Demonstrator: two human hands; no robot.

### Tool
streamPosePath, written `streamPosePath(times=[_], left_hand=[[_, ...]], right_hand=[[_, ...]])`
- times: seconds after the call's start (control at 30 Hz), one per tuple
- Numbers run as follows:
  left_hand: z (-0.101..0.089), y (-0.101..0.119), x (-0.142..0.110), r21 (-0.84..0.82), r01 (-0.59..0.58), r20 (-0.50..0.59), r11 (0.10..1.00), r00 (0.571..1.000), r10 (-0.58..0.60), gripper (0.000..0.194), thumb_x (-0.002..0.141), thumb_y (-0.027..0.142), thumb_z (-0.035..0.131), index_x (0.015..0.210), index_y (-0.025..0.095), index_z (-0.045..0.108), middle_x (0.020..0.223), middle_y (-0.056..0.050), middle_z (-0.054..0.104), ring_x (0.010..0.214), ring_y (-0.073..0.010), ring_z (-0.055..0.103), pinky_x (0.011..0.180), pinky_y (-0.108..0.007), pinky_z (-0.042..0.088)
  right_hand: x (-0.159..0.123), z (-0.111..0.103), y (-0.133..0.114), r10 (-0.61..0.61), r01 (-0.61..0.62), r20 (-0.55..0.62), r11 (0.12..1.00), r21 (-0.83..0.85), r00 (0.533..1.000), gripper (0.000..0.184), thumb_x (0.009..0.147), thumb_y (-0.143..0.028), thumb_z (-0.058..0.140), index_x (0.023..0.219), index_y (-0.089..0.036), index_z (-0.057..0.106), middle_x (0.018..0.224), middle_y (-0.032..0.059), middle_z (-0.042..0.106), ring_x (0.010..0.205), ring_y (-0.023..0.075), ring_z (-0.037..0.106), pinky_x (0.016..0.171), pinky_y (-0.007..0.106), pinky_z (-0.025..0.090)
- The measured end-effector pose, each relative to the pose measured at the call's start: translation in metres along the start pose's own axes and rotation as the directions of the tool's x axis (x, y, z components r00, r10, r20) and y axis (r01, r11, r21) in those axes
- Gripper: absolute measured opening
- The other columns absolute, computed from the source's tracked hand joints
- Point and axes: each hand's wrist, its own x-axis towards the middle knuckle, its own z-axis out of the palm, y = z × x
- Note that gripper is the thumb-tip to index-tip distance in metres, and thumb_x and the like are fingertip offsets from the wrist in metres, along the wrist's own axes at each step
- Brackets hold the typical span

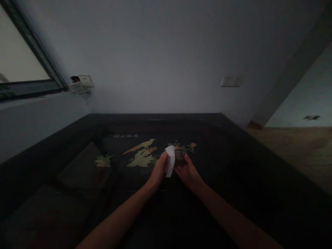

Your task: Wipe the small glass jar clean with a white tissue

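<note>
A white tissue (170, 161) is gripped in my left hand (161, 166), its fingers closed on it and one end hanging down. My right hand (187, 170) is wrapped round a small dark see-through cup (179, 157), which looks like glass. The tissue lies against the left side of the cup, so the two hands nearly meet. Both are above a dark glossy table (215, 138) with a flower and bird picture (142, 157) on its top. In the dim light, the cup's rim and base are hard to make out.
Behind the table's far edge rises a pale wall with a double socket (230, 81) at right. Another socket (86, 81) and a power strip (78, 88) are at left, near a window frame (38, 52). Wooden floor (298, 145) shows at right.
</note>
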Motion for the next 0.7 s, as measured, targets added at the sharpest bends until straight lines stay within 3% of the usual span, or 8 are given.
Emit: streamPosePath(times=[0.03,0.1,0.23,0.33,0.43,0.53,0.7], left_hand=[[0.001,-0.002,-0.001,-0.063,0.034,0.051,0.997,0.998,-0.031,0.054,0.075,0.065,0.048,0.09,0.015,0.062,0.1,-0.01,0.065,0.101,-0.0259,0.058,0.094,-0.038,0.041],[0.001,-0.002,-0.004,-0.056,0.034,0.028,0.998,0.999,-0.033,0.054,0.078,0.066,0.043,0.086,0.015,0.06,0.096,-0.009,0.065,0.096,-0.0252,0.059,0.09,-0.037,0.044],[0.002,-0.001,-0.016,0.239,-0.089,-0.14,0.967,0.982,0.125,0.04,0.083,0.051,0.05,0.108,0.02,0.055,0.107,-0.005,0.063,0.103,-0.0216,0.057,0.093,-0.032,0.042],[-0.001,-0.004,-0.024,0.358,-0.144,-0.127,0.923,0.971,0.201,0.045,0.084,0.049,0.048,0.118,0.02,0.052,0.126,-0.009,0.056,0.123,-0.0231,0.047,0.105,-0.033,0.034],[-0.004,-0.009,-0.025,0.416,-0.155,-0.099,0.896,0.972,0.214,0.047,0.086,0.047,0.044,0.122,0.017,0.05,0.132,-0.013,0.052,0.126,-0.0242,0.045,0.108,-0.036,0.031],[-0.006,-0.011,-0.024,0.454,-0.172,-0.088,0.874,0.968,0.236,0.046,0.089,0.045,0.039,0.125,0.017,0.048,0.134,-0.012,0.051,0.126,-0.0231,0.045,0.11,-0.038,0.029],[-0.005,-0.009,-0.024,0.506,-0.143,-0.16,0.851,0.954,0.256,0.044,0.091,0.044,0.036,0.123,0.018,0.052,0.129,-0.01,0.054,0.125,-0.0222,0.045,0.111,-0.038,0.027]], right_hand=[[0.001,-0.001,0.003,0.005,-0.005,0.018,1.0,-0.014,1.0,0.039,0.074,-0.052,0.065,0.099,-0.022,0.064,0.104,0.0062,0.071,0.103,0.0246,0.063,0.092,0.042,0.048],[0.002,-0.002,0.01,-0.014,0.016,0.035,0.998,-0.058,0.999,0.041,0.075,-0.057,0.06,0.099,-0.024,0.064,0.107,0.0051,0.07,0.107,0.0248,0.062,0.091,0.044,0.048],[-0.005,-0.001,0.019,-0.094,0.098,0.046,0.99,-0.103,0.995,0.044,0.07,-0.061,0.063,0.097,-0.028,0.063,0.111,0.0031,0.069,0.111,0.0251,0.058,0.091,0.044,0.047],[-0.015,0.004,0.019,-0.149,0.173,0.144,0.971,-0.167,0.978,0.045,0.064,-0.053,0.074,0.097,-0.024,0.064,0.111,0.0068,0.068,0.111,0.0271,0.058,0.094,0.042,0.046],[-0.022,0.009,0.015,-0.133,0.171,0.203,0.967,-0.186,0.97,0.046,0.067,-0.048,0.075,0.104,-0.021,0.064,0.109,0.0089,0.068,0.11,0.0272,0.058,0.096,0.043,0.044],[-0.023,0.01,0.013,-0.12,0.148,0.161,0.974,-0.173,0.98,0.041,0.069,-0.044,0.075,0.101,-0.022,0.065,0.106,0.007,0.069,0.107,0.0252,0.06,0.097,0.043,0.044],[-0.021,0.007,0.018,-0.097,0.113,0.122,0.985,-0.129,0.988,0.034,0.072,-0.043,0.073,0.099,-0.023,0.066,0.109,0.0055,0.068,0.106,0.0233,0.06,0.099,0.045,0.042]])
